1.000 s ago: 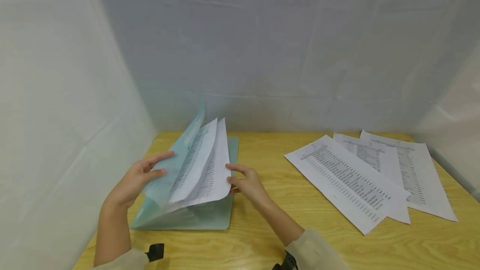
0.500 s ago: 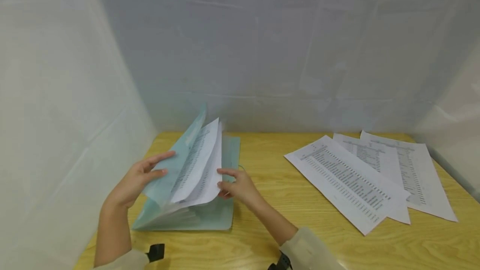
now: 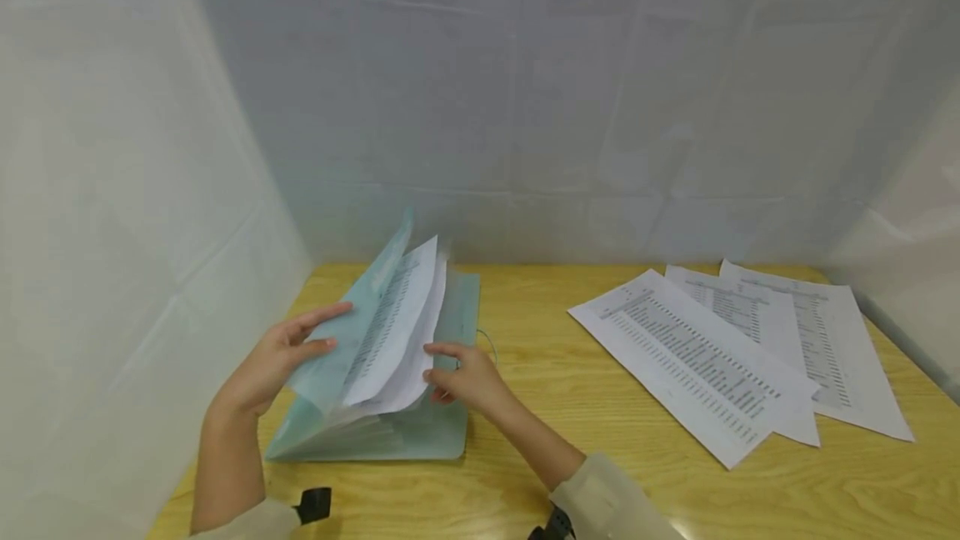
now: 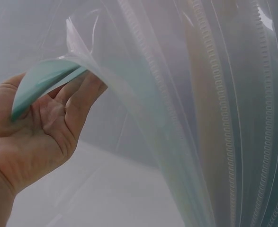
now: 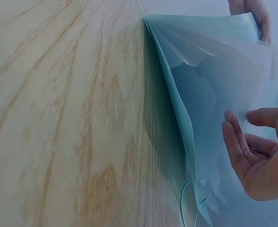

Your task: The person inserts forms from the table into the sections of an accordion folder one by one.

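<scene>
Since a second ago my right hand [image 3: 463,377] slid left, pinching the sheets [image 3: 397,336]; left hand [image 3: 273,357], lower left, grips the folder [image 3: 420,432] flap.

Three printed sheets [image 3: 738,348] lie overlapping on the right side of a light wooden table [image 3: 570,473], well apart from its left end; pale sheeting [image 3: 525,90] encloses the tabletop behind and beside.

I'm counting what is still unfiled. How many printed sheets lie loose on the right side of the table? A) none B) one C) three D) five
C: three overlapping printed sheets lie flat on the table, apart from the green expanding folder that both hands work at.
</scene>
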Demonstrator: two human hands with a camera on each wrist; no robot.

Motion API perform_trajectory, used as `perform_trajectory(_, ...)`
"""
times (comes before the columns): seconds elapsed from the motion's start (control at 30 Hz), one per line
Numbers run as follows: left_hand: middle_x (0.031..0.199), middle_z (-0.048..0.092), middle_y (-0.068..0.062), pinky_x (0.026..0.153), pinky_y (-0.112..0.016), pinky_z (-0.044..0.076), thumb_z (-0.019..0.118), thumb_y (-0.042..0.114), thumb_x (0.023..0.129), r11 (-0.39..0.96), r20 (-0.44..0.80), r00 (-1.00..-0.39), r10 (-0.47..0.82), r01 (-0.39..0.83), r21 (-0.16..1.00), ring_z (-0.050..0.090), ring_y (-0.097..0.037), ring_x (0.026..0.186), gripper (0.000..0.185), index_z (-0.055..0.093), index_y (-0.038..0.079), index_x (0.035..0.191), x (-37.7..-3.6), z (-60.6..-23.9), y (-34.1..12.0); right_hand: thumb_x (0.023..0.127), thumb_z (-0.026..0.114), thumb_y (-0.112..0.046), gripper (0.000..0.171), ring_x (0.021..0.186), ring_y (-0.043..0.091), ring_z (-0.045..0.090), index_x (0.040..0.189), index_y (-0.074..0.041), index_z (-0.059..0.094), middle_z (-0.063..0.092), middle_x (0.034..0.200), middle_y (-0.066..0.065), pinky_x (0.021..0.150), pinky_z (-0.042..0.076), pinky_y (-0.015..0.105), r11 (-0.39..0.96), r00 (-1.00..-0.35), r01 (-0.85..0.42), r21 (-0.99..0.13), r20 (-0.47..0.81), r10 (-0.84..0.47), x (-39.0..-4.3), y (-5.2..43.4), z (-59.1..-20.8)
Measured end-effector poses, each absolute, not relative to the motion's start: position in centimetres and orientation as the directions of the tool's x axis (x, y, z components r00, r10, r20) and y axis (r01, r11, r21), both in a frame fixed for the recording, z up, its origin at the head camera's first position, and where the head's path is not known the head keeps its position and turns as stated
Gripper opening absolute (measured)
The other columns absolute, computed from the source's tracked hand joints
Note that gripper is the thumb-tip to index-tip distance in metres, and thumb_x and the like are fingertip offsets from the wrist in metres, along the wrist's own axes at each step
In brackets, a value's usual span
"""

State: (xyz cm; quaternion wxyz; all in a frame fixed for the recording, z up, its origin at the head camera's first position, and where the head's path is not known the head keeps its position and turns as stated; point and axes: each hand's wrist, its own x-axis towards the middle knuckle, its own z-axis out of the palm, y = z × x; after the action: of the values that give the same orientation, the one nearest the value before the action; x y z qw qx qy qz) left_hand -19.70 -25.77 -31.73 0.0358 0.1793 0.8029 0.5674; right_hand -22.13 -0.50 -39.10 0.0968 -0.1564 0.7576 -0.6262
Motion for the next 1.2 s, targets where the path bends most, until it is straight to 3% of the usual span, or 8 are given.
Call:
perform_trajectory(0.33,0.145,0.029,-0.016,0.097,-0.064,0.006,0.055,0.015,0.093,0.290,0.147,-0.937,0.317,0.243,0.926,0.009,-0.032,0.134,0.047,0.042,0.001,0.136,-19.7,-31.9,-25.9,0.085,0.064,-0.009,0.037,0.060,0.019,0.063,0.121,-0.002,0.059,0.064,0.069,0.008,0.055,0.052,0.030,0.173,-0.931,-0.125,-0.977,0.055,-0.360,-22.1,-0.1,-38.9)
perform_trajectory(0.7,0.145,0.029,-0.015,0.099,-0.062,0.006,0.055,0.013,0.093,0.283,0.154,-0.937,0.312,0.247,0.927,0.010,-0.032,0.134,0.047,0.042,0.000,0.136,-19.7,-32.0,-26.0,0.089,0.061,-0.011,0.027,0.068,0.023,0.065,0.113,0.002,0.062,0.062,0.107,0.016,0.059,0.053,0.033,0.115,-0.916,-0.186,-0.976,0.130,-0.379,-22.6,3.2,-38.8)
perform_trajectory(0.87,0.144,0.030,-0.014,0.099,-0.062,0.005,0.055,0.014,0.093,0.277,0.160,-0.935,0.317,0.252,0.927,0.009,-0.032,0.134,0.047,0.042,0.000,0.136,-19.8,-32.1,-26.1,0.090,0.060,-0.012,0.030,0.070,0.025,0.065,0.114,0.005,0.060,0.061,0.107,0.021,0.060,0.053,0.035,0.097,-0.918,-0.197,-0.976,0.148,-0.368,-23.0,5.5,-38.8)
perform_trajectory(1.07,0.144,0.032,-0.012,0.099,-0.062,0.005,0.055,0.014,0.093,0.267,0.157,-0.934,0.321,0.248,0.931,0.009,-0.031,0.134,0.048,0.041,0.000,0.136,-19.7,-32.0,-26.1,0.090,0.060,-0.015,0.029,0.072,0.025,0.065,0.113,0.004,0.061,0.063,0.102,0.016,0.062,0.053,0.036,0.124,-0.935,-0.194,-0.973,0.145,-0.322,-23.3,8.7,-38.4)
perform_trajectory(1.2,0.144,0.032,-0.012,0.099,-0.062,0.006,0.055,0.015,0.093,0.274,0.155,-0.934,0.321,0.248,0.929,0.009,-0.031,0.134,0.048,0.041,0.000,0.136,-19.7,-32.0,-26.0,0.091,0.059,-0.015,0.030,0.075,0.027,0.064,0.115,0.004,0.059,0.061,0.106,0.019,0.064,0.052,0.037,0.152,-0.947,-0.203,-0.967,0.154,-0.282,-23.5,11.1,-38.1)
